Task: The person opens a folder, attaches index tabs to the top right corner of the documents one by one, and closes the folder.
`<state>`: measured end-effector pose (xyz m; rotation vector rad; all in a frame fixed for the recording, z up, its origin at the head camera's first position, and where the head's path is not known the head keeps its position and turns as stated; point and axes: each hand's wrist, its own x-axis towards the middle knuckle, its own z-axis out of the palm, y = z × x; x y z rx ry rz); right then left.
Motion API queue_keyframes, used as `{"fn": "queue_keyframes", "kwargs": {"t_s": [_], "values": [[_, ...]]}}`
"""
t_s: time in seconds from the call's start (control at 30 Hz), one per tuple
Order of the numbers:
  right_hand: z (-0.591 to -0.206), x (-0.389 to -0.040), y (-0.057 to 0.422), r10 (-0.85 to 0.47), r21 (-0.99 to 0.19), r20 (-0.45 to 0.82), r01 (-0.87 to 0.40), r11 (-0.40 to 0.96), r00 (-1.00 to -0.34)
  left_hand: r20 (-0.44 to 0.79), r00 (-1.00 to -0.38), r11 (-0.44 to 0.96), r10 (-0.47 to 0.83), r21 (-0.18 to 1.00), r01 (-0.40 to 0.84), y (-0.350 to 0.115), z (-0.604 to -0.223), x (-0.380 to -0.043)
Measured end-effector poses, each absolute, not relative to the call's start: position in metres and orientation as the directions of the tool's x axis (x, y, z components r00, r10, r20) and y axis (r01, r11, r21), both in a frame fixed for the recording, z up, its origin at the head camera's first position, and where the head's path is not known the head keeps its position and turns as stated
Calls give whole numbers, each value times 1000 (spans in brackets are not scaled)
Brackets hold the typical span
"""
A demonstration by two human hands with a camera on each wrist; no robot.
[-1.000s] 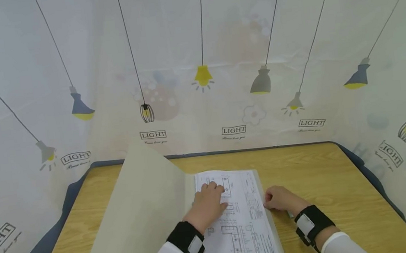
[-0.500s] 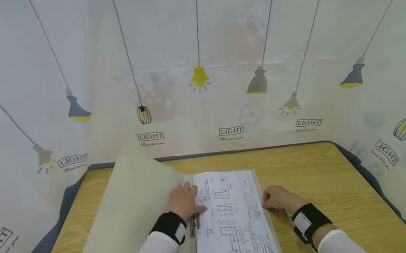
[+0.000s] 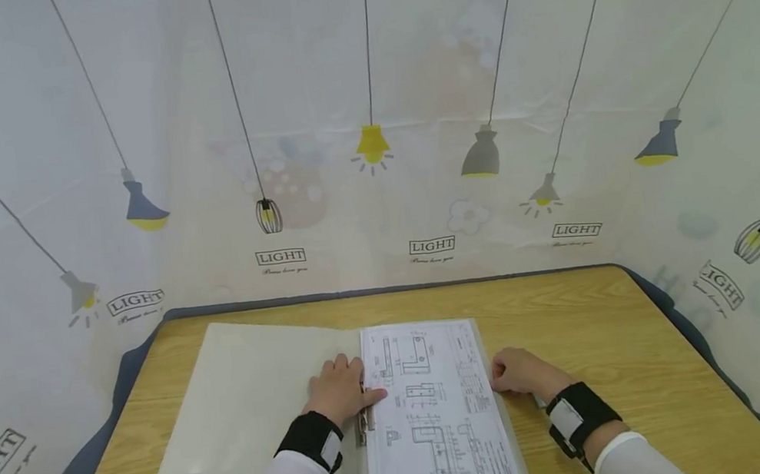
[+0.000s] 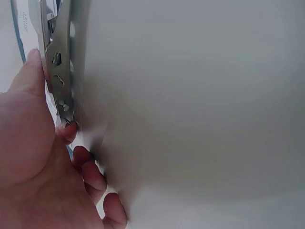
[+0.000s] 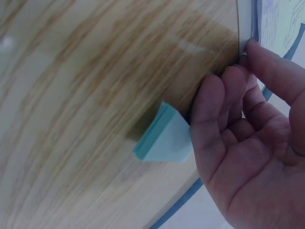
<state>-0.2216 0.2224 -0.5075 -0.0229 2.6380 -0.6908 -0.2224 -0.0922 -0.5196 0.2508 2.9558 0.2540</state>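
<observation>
A: Entry: which step is in hand?

B: My reading: keeping the folder (image 3: 244, 398) open. It lies on the wooden table (image 3: 568, 302) in front of the person, its front cover (image 3: 214, 447) turned out to the left

A: State of the hands?

B: Left hand (image 3: 337, 392): fingers loose, not clenched, resting against the cover by the inner fold; thumb stretched past the metal clip (image 4: 59, 62) towards the sheets. Right hand (image 3: 522, 371): fingers curled, thumb and forefinger apparently pinching the folder's right edge

A: Contents?

B: The folder holds printed sheets (image 3: 427, 386), technical drawings, lying on the back board with their left side by the clip. Number of sheets not countable. Whether the clip bites on them: cannot tell, the left hand partly covers it

A: Anything outside the folder?

B: A small teal block (image 5: 167, 136) beside the right hand, near the folder but apart from it; function unclear

A: And what would a next move call for?

B: Judgement only: a steady right-hand hold on the edge, so the board does not slide, and care by the left thumb, since a knock at the clip could shift the sheets
</observation>
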Motion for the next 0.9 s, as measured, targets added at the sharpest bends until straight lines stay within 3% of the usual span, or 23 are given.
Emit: {"fn": "queue_keyframes", "kwargs": {"t_s": [0.9], "values": [[-506, -221, 220, -120, -472, -362, 70, 879, -924, -130, -987, 981, 100, 178, 76, -86, -523, -218]]}}
